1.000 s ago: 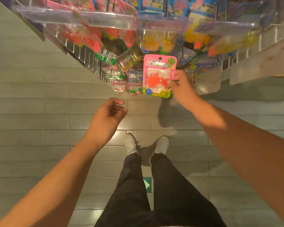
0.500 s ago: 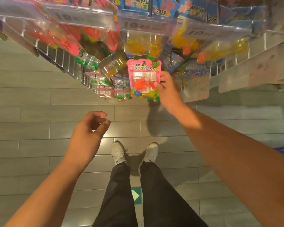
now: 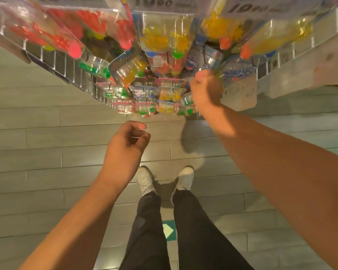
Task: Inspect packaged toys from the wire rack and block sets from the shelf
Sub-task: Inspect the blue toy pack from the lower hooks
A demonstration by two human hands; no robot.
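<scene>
Many packaged toys (image 3: 160,41) above grey plank floor (image 3: 37,152)

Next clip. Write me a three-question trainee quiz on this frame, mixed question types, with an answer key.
1. True or false: the left hand holds a toy pack.
2. Which is nearest the right hand? A) white shoes B) hanging toy packs on the wire rack C) green floor marker
3. Fill in: the printed price tags sit along the ___ edge of the picture.

Key: 1 false, it hangs loosely curled over the floor. 2 B. 3 top.
</scene>
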